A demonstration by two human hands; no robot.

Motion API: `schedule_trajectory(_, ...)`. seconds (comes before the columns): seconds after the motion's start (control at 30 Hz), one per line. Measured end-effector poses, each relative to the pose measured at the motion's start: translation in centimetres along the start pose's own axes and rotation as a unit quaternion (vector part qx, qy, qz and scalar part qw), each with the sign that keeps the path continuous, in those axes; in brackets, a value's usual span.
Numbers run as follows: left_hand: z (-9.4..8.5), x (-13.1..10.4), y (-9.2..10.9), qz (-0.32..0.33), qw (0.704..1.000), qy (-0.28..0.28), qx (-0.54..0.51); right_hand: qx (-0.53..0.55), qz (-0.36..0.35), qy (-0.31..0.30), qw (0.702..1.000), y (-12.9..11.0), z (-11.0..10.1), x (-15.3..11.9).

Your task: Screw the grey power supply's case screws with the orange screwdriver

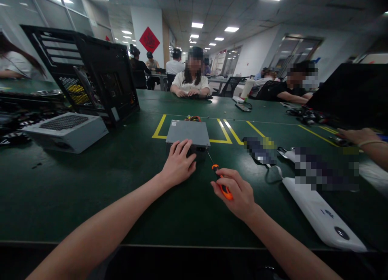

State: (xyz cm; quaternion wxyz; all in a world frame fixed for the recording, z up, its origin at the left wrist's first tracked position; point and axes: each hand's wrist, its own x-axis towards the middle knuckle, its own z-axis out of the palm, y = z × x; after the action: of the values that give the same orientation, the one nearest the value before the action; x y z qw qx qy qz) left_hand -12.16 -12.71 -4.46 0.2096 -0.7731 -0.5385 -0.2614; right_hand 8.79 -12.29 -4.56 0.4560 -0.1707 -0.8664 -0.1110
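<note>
A grey computer power supply (pixel 189 131) sits on the green table in front of me, its socket side towards me and coloured wires at its back. Against its near edge, my left hand (pixel 178 164) has its fingers over the top and its thumb down by the near face, gripping it. My right hand (pixel 235 191) is closed around the orange and black handle of a screwdriver (pixel 224 187). The screwdriver's thin shaft points up and away, its tip at the near right corner of the power supply. Whether the tip sits in a screw is too small to tell.
A second power supply (pixel 69 130) lies at left beside an open black computer case (pixel 91 73). At right are a long white device (pixel 324 215) and blurred-out items. Another person's hand (pixel 360 136) is at the right edge. Yellow tape (pixel 221 141) marks the table.
</note>
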Motion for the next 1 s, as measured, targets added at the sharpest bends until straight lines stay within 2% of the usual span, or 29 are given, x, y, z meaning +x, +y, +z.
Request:
schedule_trajectory(0.1,0.0,-0.1,0.0,-0.002,1.000,0.000,0.003,-0.019,-0.002,-0.001,1.000,-0.1,-0.1,0.0)
schedule_trajectory(0.23,0.1,-0.2,-0.4,0.004,1.000,-0.001,0.008,-0.010,0.003,-0.032,0.999,-0.2,0.0,0.2)
schedule_trajectory(0.37,0.2,-0.2,-1.1,0.009,1.000,0.002,0.001,0.027,0.022,-0.016,0.999,-0.7,0.2,0.5)
schedule_trajectory(0.57,0.3,-0.3,-1.4,0.022,1.000,-0.001,-0.006,0.004,0.009,-0.097,0.995,-1.0,0.1,0.5)
schedule_trajectory(0.7,0.3,-0.4,-1.4,0.018,1.000,0.001,-0.013,0.044,0.046,-0.070,0.996,-1.0,0.2,0.2)
schedule_trajectory(0.87,0.4,-0.5,-1.2,0.018,1.000,-0.005,-0.018,-0.003,0.012,-0.085,0.996,-1.0,0.0,0.2)
schedule_trajectory(1.0,0.6,-0.4,-0.8,0.021,1.000,-0.011,-0.017,0.033,0.032,-0.059,0.997,-0.9,-0.1,0.3)
